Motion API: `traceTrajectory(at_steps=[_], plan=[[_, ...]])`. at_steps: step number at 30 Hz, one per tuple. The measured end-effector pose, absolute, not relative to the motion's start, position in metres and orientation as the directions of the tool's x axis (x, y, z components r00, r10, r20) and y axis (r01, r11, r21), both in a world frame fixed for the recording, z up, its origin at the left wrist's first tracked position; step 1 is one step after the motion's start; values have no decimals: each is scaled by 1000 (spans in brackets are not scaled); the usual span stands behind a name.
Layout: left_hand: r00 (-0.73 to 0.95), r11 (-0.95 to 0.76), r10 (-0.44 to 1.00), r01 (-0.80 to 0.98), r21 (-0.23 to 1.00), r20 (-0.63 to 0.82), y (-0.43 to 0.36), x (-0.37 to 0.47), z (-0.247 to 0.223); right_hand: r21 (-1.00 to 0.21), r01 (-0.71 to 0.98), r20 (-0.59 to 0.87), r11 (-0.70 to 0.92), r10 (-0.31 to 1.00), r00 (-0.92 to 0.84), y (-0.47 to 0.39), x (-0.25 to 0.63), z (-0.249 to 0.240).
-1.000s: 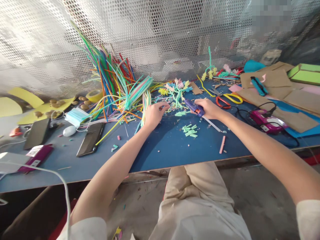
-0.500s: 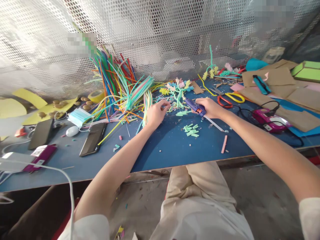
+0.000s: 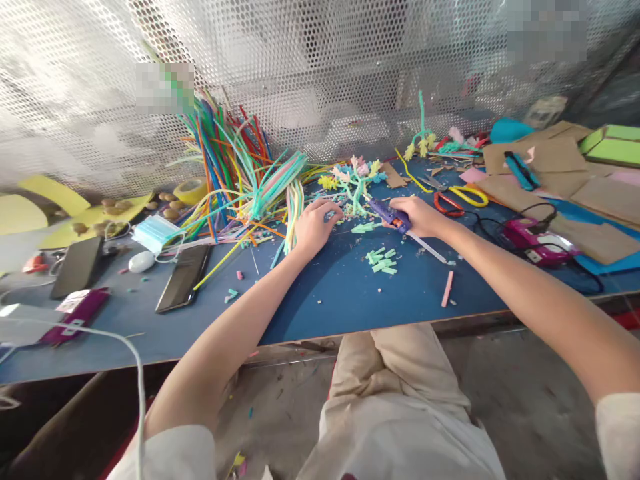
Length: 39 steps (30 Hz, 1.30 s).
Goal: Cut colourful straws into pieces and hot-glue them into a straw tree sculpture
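My right hand [image 3: 416, 215] is wrapped round a purple glue gun [image 3: 385, 211]. A clear glue stick [image 3: 427, 247] sticks out of its back end, and its nozzle points at a pipe-cleaner flower piece [image 3: 358, 190] with mint stems and yellow, pink and blue blooms. Just left of that piece, my left hand [image 3: 316, 227] is closed, thumb and fingertips curled together; whatever they pinch is too small to make out. Below the glue gun lie cut mint pipe-cleaner pieces [image 3: 383, 261] and a mint leaf-shaped piece [image 3: 367, 228].
A large bundle of coloured pipe cleaners [image 3: 235, 167] stands at the back left. Nearer are a phone [image 3: 183, 279] and a face mask [image 3: 155, 233]. To the right lie scissors [image 3: 469, 195], a pink power box [image 3: 537, 239] with black cords, and cardboard [image 3: 537, 160]. A perforated metal sheet [image 3: 340, 80] rises behind.
The fingers of my left hand have shifted slightly, the thumb and index curling closer together. My right hand and the glue gun stay nearly where they were.
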<state>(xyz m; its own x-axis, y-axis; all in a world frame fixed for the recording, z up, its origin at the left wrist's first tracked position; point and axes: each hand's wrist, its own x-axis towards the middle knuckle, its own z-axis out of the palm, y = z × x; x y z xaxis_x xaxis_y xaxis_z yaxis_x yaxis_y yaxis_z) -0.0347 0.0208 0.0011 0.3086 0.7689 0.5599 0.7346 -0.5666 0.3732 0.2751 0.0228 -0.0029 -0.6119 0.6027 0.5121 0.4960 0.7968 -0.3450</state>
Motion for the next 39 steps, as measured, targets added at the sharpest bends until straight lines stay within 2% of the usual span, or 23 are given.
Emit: traceTrajectory(at_steps=[7,19,27,30,35,39], plan=[[207,-439,849,789,430,487,24,-34,0,-311,502,521,807,586,-620,25,277,-6],[207,-427,841,821,378,500,26,-34,-2,-377,477,510,794,608,-608,25,276,-6],[236,-498,806,766,406,542,26,-36,-1,-330,487,509,809,587,-629,26,277,-7],[194,-455,831,777,436,521,24,-35,1,-322,492,508,809,586,-631,25,277,-7],[222,-482,812,777,405,540,22,-33,3,-307,496,506,812,581,-638,25,278,-7],[171,-402,870,790,463,462,22,-33,4,-302,495,505,815,577,-642,27,278,-8]])
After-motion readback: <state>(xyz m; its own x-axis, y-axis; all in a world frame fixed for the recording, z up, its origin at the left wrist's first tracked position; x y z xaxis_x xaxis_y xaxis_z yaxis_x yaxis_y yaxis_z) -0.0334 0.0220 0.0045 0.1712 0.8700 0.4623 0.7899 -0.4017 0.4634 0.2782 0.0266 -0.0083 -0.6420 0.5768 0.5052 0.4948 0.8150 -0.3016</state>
